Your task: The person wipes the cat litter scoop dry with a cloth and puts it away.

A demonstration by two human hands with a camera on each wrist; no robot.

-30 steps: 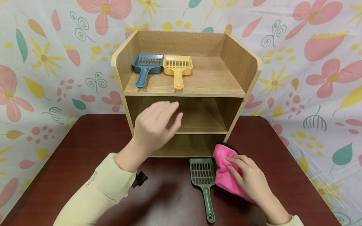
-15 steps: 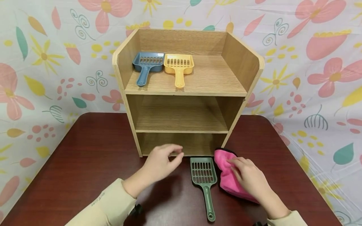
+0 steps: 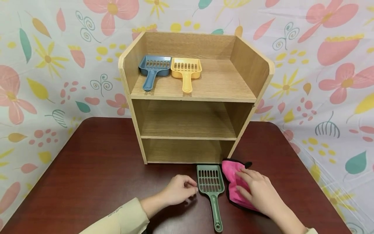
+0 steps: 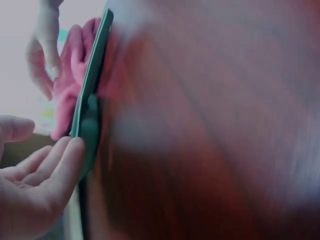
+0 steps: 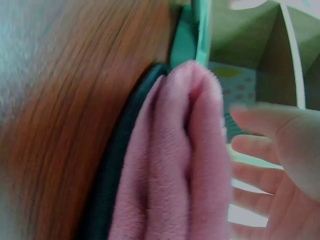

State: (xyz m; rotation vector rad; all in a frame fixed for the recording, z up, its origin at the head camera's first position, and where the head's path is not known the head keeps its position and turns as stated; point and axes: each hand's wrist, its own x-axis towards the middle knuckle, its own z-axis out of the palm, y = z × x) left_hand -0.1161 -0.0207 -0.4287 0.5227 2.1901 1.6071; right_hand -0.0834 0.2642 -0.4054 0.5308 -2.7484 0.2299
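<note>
A green slotted litter scoop lies on the table in front of the shelf, its handle toward me. My left hand is at its left side, fingers loosely bent and fingertips right at the edge of the scoop head. In the left wrist view, the fingertips of the left hand overlap the scoop's rim. Right of the scoop lies a crumpled pink cloth with black edging. My right hand hovers over it with spread fingers; the right wrist view shows those fingers apart from the cloth.
A wooden three-tier shelf stands behind the scoop. On its top tier, a blue litter scoop and a yellow one sit side by side at the left. The dark red table reaches back to a flower-print curtain.
My left hand has come down from in front of the shelf to the green scoop's left edge. The right hand's fingers have loosened from the cloth, which has settled slightly lower.
</note>
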